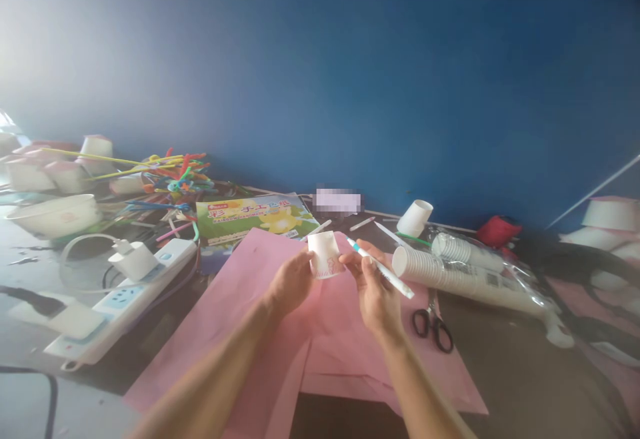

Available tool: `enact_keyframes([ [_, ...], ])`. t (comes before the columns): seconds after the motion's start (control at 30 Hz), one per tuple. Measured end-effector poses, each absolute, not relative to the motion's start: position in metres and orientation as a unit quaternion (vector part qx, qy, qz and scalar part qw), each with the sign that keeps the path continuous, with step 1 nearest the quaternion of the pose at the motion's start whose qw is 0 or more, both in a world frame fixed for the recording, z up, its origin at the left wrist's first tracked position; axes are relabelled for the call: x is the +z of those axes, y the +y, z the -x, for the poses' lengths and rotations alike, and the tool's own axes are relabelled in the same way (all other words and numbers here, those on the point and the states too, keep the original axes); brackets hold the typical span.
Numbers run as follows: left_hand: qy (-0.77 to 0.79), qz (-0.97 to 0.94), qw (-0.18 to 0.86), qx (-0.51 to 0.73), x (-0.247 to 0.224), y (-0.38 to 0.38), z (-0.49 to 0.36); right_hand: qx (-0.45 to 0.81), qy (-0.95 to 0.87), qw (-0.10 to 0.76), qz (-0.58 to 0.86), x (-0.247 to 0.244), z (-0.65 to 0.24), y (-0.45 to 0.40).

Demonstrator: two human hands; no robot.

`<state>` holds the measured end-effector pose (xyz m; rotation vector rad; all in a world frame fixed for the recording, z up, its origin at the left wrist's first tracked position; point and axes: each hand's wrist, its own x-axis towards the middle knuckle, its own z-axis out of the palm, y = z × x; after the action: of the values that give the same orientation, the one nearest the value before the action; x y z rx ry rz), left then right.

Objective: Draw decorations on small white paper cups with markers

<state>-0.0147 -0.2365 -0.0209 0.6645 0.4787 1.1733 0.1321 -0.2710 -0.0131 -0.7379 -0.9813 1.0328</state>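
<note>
A small white paper cup (325,252) with reddish printing near its lower edge is held over pink paper (260,265). My left hand (293,282) grips the cup by its left side, fingers closed. In my right hand (376,292) is a white marker (395,280) with a blue band, slanting down to the right. The fingertips of that hand come close to the cup's right side; whether they touch it I cannot tell. Black-handled scissors (433,329) lie on the paper, right of my right hand.
Stacked paper cups (465,272) in plastic lie at right, a single cup (415,217) behind them. A power strip (123,299) with chargers sits at left, near a bowl (55,215). Coloured pipe cleaners (180,172) and a craft paper pack (250,217) lie by the blue wall (320,72).
</note>
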Motion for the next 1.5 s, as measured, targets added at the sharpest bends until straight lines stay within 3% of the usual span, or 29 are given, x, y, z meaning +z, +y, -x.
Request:
enact_keyframes([
  [0.17,0.225,-0.335,0.728,0.555,-0.022,-0.233,0.014,0.466,-0.421,0.716,0.305,-0.011,-0.131,-0.269],
  [0.53,0.218,-0.283,0.779,0.516,-0.019,-0.238,0.015,0.467,-0.418,0.722,0.293,-0.007,-0.130,-0.271],
  [0.93,0.238,-0.395,0.701,0.544,-0.022,-0.238,0.018,0.312,-0.590,0.606,0.434,-0.013,-0.131,-0.285],
  [1.5,0.226,-0.385,0.698,0.559,-0.019,-0.240,0.016,0.273,-0.607,0.605,0.437,-0.009,-0.130,-0.283],
])
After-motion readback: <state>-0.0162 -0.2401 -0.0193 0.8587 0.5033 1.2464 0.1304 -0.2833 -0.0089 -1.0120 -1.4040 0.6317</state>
